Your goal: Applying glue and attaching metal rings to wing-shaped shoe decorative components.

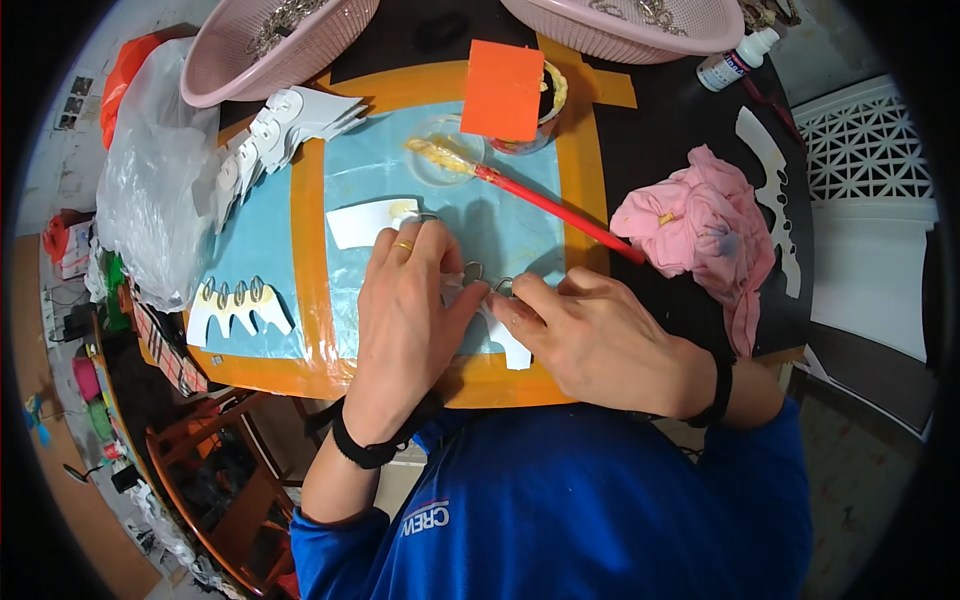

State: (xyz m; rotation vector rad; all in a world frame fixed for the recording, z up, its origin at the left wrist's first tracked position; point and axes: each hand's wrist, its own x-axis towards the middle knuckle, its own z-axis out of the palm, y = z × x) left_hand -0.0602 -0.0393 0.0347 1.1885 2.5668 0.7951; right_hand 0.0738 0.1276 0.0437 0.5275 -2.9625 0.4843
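A white scalloped piece [510, 343] lies on the blue mat, largely hidden under my hands. Two small silvery metal loops [474, 271] stand up along its far edge. Curled over the left part of this piece is my left hand [408, 295], its fingers bent down and thumb reaching to the right. My right hand [600, 345] pinches at the right-hand metal loop, thumb and forefinger together; the fingertips partly cover it. Beyond my left hand lies another white piece [365, 222] with a yellowish smear at its edge. A finished-looking scalloped piece [238, 310] with several metal loops sits at the left.
A red-handled brush [560, 210] rests across a clear dish [440, 170] beside a glue tub [545, 120] and orange card [503, 90]. Around them are stacked white pieces [265, 140], a plastic bag [155, 170], pink cloth [700, 215], pink baskets [225, 60] and a small bottle [735, 62].
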